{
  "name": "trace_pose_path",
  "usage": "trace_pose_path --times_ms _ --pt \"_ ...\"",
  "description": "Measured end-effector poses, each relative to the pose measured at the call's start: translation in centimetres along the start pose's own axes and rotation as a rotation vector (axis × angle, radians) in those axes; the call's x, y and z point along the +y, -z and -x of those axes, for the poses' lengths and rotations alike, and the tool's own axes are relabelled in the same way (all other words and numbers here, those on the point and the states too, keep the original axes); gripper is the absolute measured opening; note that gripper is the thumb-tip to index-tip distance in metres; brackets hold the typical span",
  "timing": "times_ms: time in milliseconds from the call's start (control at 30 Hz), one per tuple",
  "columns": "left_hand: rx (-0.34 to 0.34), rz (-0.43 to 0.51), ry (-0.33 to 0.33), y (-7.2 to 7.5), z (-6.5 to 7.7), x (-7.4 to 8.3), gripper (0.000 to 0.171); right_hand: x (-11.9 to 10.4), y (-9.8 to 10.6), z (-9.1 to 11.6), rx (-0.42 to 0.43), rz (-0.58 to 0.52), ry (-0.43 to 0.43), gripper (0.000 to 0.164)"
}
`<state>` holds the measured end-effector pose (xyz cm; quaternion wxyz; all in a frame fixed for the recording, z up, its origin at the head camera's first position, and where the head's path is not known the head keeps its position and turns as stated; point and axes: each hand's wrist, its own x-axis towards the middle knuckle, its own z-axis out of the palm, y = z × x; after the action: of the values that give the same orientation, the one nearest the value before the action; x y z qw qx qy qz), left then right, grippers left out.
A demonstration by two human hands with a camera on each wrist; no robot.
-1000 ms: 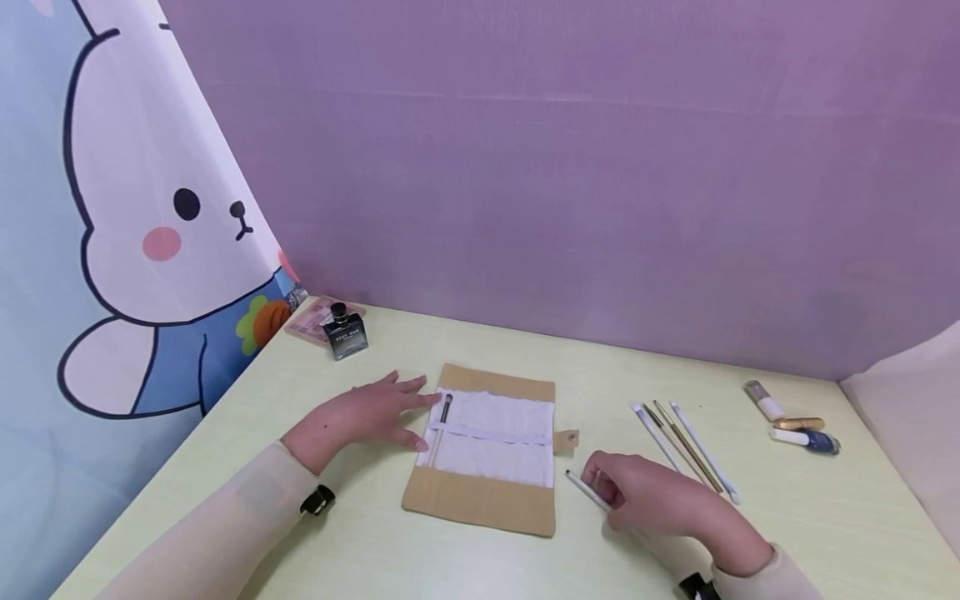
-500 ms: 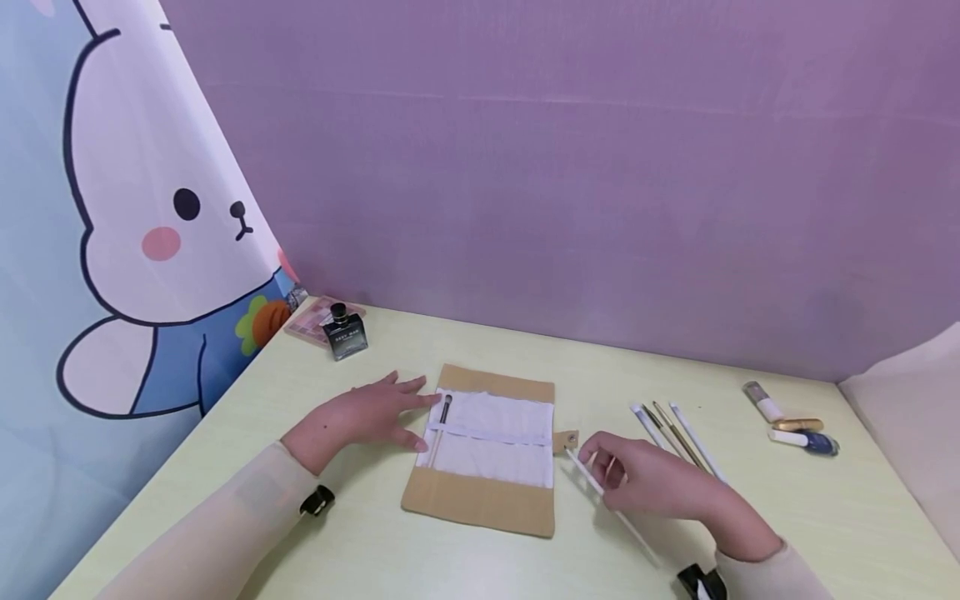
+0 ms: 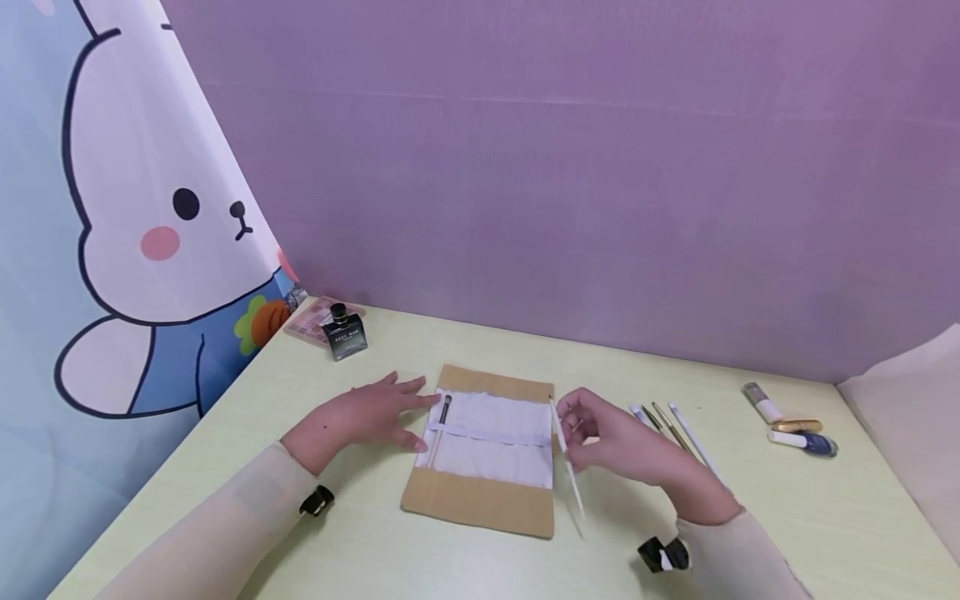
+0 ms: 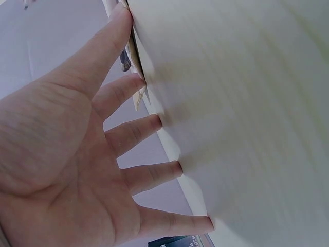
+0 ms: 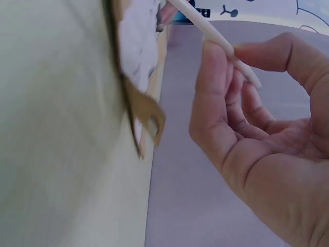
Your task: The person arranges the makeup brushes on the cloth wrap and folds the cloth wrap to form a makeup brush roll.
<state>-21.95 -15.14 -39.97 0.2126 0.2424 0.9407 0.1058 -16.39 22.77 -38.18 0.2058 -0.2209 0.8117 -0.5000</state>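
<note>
A tan brush roll (image 3: pixel 480 505) with a white lining lies unfolded on the table, a dark-tipped makeup brush (image 3: pixel 446 412) tucked under its white strap at the left side. My left hand (image 3: pixel 363 417) rests with spread fingers at the roll's left edge; the left wrist view shows its fingertips (image 4: pixel 175 169) touching the tabletop. Between thumb and fingers, my right hand (image 3: pixel 618 437) pinches a thin white makeup brush (image 3: pixel 567 467), tilted over the roll's right edge. The right wrist view shows the white shaft (image 5: pixel 213 35) in the pinch, close to the roll's snap tab (image 5: pixel 146 114).
Several slim brushes (image 3: pixel 678 429) lie right of the roll, partly behind my right forearm. Farther right are a dark blue nail polish bottle (image 3: pixel 819 442), a gold tube (image 3: pixel 797 425) and a pale bottle (image 3: pixel 763 402). A black perfume bottle (image 3: pixel 346 335) and pink palette (image 3: pixel 307 323) stand back left.
My right hand has lifted the thin white makeup brush and carried it left and away from me, to the roll's right edge, turning it more upright. My left hand stays put.
</note>
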Motion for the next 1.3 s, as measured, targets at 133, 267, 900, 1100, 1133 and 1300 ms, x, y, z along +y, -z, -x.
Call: trace_pose_path --times_ms 133,267,900,1100,1133,1300 --pt "0.008 -0.006 -0.002 -0.1 0.1 -0.1 0.085 -0.9 -0.5 -2.2 0.083 -0.071 -0.006 0.045" --pt "0.012 -0.011 -0.011 -0.1 0.1 -0.2 0.085 -1.7 -1.1 -4.6 0.201 -0.147 -0.032 0.044" --pt "0.006 -0.022 -0.015 -0.1 -0.2 -0.2 0.085 -2.5 -5.8 -14.0 0.541 -0.329 -0.104 0.056" --pt "0.01 -0.019 -0.015 -0.1 -0.2 -0.2 0.084 -2.5 -6.6 -14.7 0.536 -0.262 -0.113 0.051" --pt "0.011 -0.017 -0.014 -0.1 -0.2 -0.2 0.084 -2.4 -6.7 -14.8 0.53 -0.255 -0.121 0.051" --pt "0.01 -0.011 -0.012 0.0 -0.1 -0.2 0.084 -1.9 -7.1 -15.1 0.492 -0.235 -0.173 0.054"
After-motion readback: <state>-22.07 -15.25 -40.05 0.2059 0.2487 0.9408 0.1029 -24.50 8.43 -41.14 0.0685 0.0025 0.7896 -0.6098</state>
